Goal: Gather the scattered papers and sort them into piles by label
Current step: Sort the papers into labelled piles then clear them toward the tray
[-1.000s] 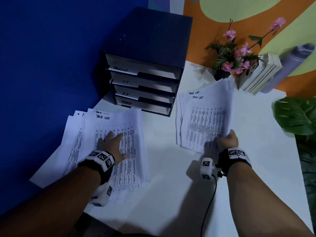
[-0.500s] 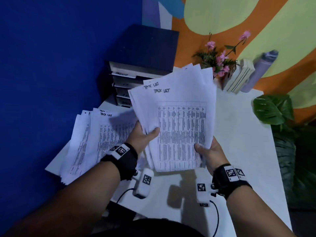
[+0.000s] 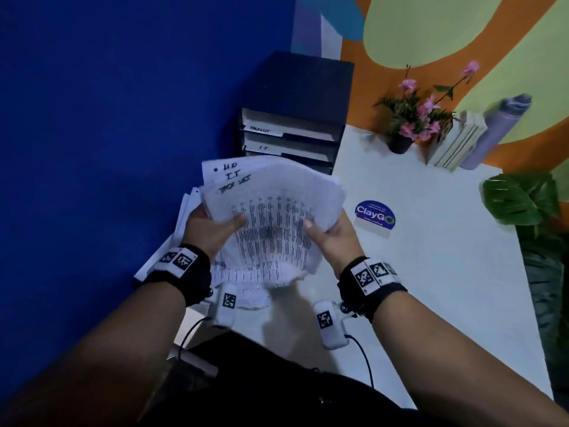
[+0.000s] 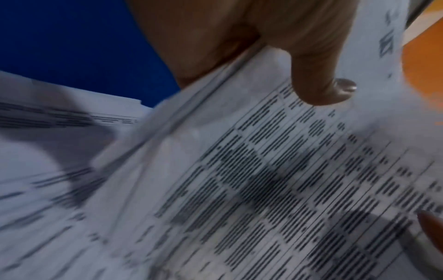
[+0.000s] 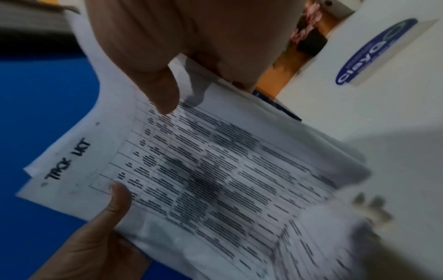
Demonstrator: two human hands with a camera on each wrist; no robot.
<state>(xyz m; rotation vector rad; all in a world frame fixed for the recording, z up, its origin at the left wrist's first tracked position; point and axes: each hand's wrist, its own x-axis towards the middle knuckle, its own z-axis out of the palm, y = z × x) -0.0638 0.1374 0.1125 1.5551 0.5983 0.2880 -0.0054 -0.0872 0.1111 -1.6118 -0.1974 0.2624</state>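
A stack of printed papers (image 3: 271,223) is held over the table's left side, bowed upward in the middle. Its top sheet reads "TASK LIST"; sheets behind show "HR" and "I.T". My left hand (image 3: 215,226) grips the stack's left edge, thumb on top (image 4: 321,85). My right hand (image 3: 326,232) grips the right edge, thumb on the print (image 5: 160,89). The table sheet (image 5: 215,170) fills the right wrist view. Another pile of papers (image 3: 184,217) lies on the table under and left of the held stack. A dark tray organizer (image 3: 295,124) with labelled slots stands behind.
A blue ClayGo sticker (image 3: 374,214) lies on the white table (image 3: 431,272) right of my hands. A flower pot (image 3: 400,143), leaning books (image 3: 455,143) and a grey roll (image 3: 492,127) stand at the back right. Green leaves (image 3: 520,198) overhang the right edge; a blue wall bounds the left.
My right hand lifted the right-hand papers off the table and carried them left; my left hand left the left pile and took hold too. The stack now bows over that pile, uncovering the sticker.
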